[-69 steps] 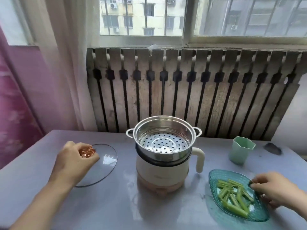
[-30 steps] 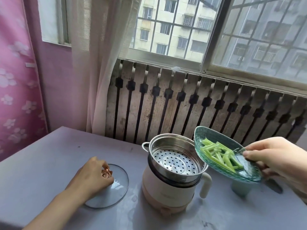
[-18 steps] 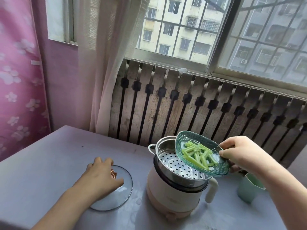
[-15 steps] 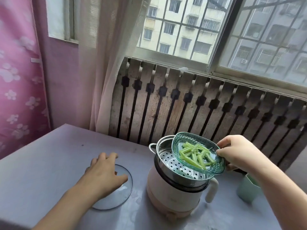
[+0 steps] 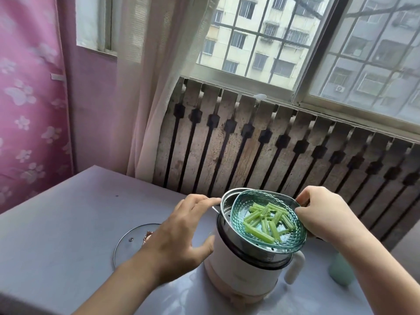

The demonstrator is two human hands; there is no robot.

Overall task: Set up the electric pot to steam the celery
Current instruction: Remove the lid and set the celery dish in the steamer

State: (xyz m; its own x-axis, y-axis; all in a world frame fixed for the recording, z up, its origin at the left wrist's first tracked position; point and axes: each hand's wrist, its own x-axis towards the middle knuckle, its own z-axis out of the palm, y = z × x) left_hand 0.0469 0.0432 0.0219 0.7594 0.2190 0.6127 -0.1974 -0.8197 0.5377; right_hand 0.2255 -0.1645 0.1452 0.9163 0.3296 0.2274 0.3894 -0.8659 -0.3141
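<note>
A white electric pot [image 5: 241, 271] stands on the table with a steel steamer basket [image 5: 256, 250] on top. My right hand [image 5: 322, 214] grips the far right rim of a teal glass dish [image 5: 293, 241], held tilted over the basket. Cut celery sticks [image 5: 266, 220] lie in the dish. My left hand [image 5: 181, 233] is open, fingers spread, fingertips at the basket's left rim and small handle. The glass lid [image 5: 130, 241] with a copper knob lies flat on the table to the left, partly behind my left hand.
A mint green cup [image 5: 341, 272] stands on the grey table [image 5: 56, 223] right of the pot, partly hidden by my right forearm. A slatted radiator cover [image 5: 272, 151] runs along the back under the window. Curtains hang at the left.
My left hand has let go of the lid and moved right to the basket's rim. My right hand has carried the dish from beside the pot to over the basket.
</note>
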